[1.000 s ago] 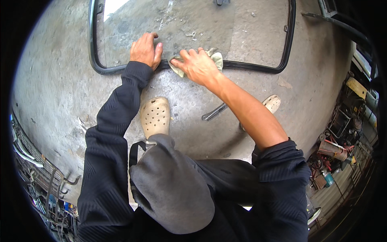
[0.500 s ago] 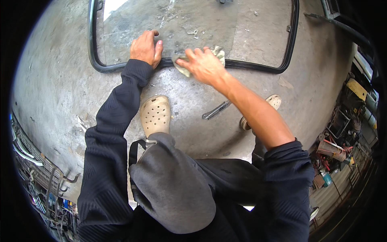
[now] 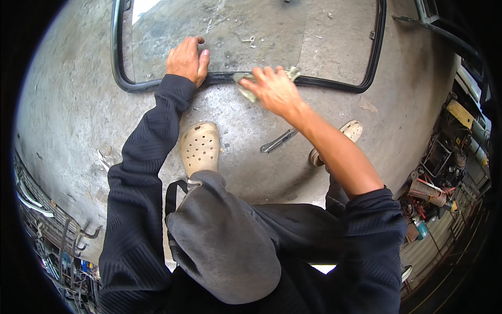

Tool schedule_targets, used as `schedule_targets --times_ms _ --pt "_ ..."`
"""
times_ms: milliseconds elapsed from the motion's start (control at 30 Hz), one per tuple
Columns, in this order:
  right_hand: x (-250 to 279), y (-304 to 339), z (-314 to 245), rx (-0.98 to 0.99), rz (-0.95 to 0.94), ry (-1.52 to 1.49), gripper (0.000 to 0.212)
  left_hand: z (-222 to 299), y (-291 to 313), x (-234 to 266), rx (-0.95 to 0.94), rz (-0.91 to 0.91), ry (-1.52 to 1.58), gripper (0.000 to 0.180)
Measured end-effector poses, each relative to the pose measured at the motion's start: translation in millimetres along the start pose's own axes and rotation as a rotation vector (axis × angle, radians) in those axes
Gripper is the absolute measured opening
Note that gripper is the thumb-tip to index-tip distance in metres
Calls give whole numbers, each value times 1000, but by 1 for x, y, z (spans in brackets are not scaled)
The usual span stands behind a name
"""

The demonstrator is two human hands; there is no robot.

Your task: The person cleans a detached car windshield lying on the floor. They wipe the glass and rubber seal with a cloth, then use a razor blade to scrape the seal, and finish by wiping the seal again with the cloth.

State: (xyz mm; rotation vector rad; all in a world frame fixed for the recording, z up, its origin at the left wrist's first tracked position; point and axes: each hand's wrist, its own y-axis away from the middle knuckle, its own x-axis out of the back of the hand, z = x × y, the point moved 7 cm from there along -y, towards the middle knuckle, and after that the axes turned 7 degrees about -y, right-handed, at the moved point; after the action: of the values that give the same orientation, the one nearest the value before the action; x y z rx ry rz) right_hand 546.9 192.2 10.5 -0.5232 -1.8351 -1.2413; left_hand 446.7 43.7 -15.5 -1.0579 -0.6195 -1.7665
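Observation:
A window panel lies flat on the concrete floor in front of me, with a black frame [image 3: 219, 78] around see-through glass [image 3: 266, 47]. My left hand [image 3: 186, 60] is closed over the frame's near edge, left of the middle, its curled fingers on the glass side. To its right, my right hand [image 3: 274, 93] presses a crumpled pale cloth [image 3: 246, 87] against the same near edge. Part of the cloth shows beyond the fingers; the rest is hidden under the palm.
A utility knife [image 3: 278, 141] lies on the floor between my beige clogs [image 3: 201, 146]. At the right stand tools and a rusty red cylinder [image 3: 426, 191]. Metal racks [image 3: 52, 222] with parts line the lower left. A dark metal bar [image 3: 418, 21] juts in at the upper right.
My right hand and the cloth have slid a little to the right along the frame's near edge. My left hand keeps its place on the frame.

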Motion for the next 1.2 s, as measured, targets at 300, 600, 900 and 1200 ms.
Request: schedule_targets --times_ms 300,600,900,1200 --pt "11 -21 -24 -22 -26 -104 42 6 -4 3 -41 35 32 29" --pt "-1 -19 -20 -11 8 -28 43 14 -6 5 -60 47 -5 25" --pt "1 10 12 -112 29 -6 41 10 -6 6 -70 71 25 26" --pt "6 2 1 -113 -49 -77 40 3 -3 0 -30 17 25 29"
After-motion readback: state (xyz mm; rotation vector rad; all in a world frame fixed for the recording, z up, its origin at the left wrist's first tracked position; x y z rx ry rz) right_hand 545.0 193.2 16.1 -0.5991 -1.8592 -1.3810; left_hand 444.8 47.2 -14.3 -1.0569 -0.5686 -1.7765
